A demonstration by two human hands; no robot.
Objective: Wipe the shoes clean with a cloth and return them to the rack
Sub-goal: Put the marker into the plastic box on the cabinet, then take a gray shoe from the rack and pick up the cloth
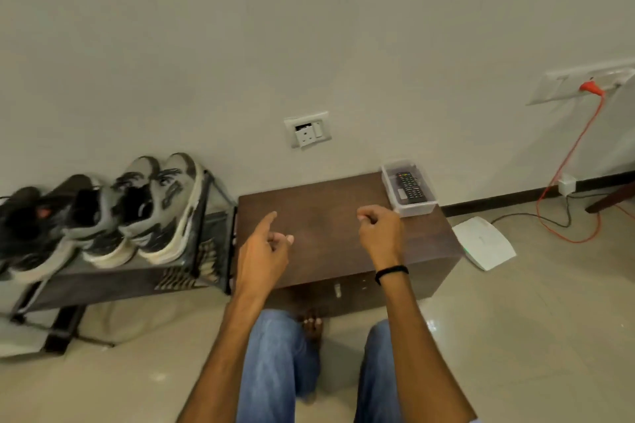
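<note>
Several shoes stand in a row on the dark metal shoe rack [213, 240] at the left: a grey-and-white pair [161, 213] nearest me and darker shoes [37, 227] beyond it. No cloth shows in view. My left hand [264, 251] hovers over the left part of the brown wooden cabinet top [326, 216], index finger pointing forward, other fingers loosely curled, holding nothing. My right hand [379, 233] hangs above the cabinet's right part, fingers loosely curled and empty, a black band on the wrist.
A clear plastic box [410, 189] holding a remote sits on the cabinet's back right corner. A white router [484, 244] lies on the tiled floor to the right, with an orange cable [567, 161] running to a wall socket. My legs stand before the cabinet.
</note>
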